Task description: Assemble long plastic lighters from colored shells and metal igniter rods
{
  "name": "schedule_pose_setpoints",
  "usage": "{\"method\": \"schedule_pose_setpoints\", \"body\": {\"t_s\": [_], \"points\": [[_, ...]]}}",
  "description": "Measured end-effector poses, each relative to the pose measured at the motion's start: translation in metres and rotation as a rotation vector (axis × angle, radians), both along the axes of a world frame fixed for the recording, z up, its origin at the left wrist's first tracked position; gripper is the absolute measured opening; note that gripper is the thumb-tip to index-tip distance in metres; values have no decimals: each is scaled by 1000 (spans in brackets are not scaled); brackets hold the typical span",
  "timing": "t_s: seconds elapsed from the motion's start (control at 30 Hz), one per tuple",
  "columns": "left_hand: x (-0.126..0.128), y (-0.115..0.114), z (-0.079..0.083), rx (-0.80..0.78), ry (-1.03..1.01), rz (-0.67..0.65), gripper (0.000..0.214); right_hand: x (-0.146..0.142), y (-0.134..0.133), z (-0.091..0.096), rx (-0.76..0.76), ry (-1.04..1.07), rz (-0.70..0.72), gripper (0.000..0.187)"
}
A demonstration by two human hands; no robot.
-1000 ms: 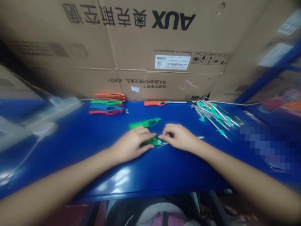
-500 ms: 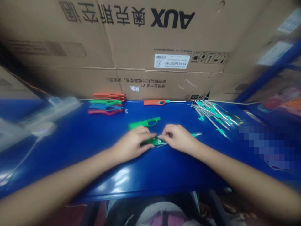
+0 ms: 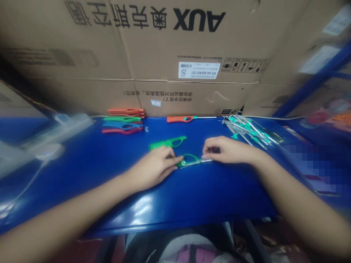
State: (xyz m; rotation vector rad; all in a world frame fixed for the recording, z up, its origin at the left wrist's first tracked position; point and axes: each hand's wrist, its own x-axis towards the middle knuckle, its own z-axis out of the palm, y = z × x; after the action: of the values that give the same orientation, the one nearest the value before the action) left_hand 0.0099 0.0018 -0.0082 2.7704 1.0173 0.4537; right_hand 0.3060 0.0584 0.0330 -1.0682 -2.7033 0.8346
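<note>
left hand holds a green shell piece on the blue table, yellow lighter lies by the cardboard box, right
No: the lighter by the cardboard box is orange, not yellow, as the head view shows. The left hand does hold the green shell piece on the blue table.

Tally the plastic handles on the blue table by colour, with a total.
Green: 3, stacked green handle, loose green handle, held green handle under left hand, right hand pinching its metal rod
Orange: 2, stacked orange handle, orange lighter
Blue: 1, blue handle
Red: 1, red handle
Total: 7
</note>
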Motion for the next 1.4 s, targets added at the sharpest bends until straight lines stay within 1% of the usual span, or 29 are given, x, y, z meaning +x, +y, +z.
{"method": "schedule_pose_setpoints", "body": {"t_s": [0.1,0.27,0.57,0.67,0.87,1.03,1.1,1.27,1.4], "points": [[-2,0,0,9,0,3,37,-2,0,0,-57,-20,8,27],[-3,2,1,-15,5,9,36,-5,-4,2,-104,-39,6,20],[-4,5,0,-40,-14,4,36,-10,-7,2,-70,-18,-50,11],[-4,5,0,-46,-31,-1,36,-12,-7,1,-58,-34,-80,11],[-4,6,0,-51,-39,5,35,-17,-12,0,19,-82,-117,6],[-4,6,0,-46,-42,11,35,-16,-13,2,50,-83,-86,10],[-4,6,0,-51,-59,11,35,-15,-12,4,26,-88,-87,11],[-2,6,-3,-63,-99,-1,35,-14,-10,7,-89,-103,-91,18],[0,4,-3,-74,-113,-11,36,-17,-9,4,-161,-120,-156,24]]}}
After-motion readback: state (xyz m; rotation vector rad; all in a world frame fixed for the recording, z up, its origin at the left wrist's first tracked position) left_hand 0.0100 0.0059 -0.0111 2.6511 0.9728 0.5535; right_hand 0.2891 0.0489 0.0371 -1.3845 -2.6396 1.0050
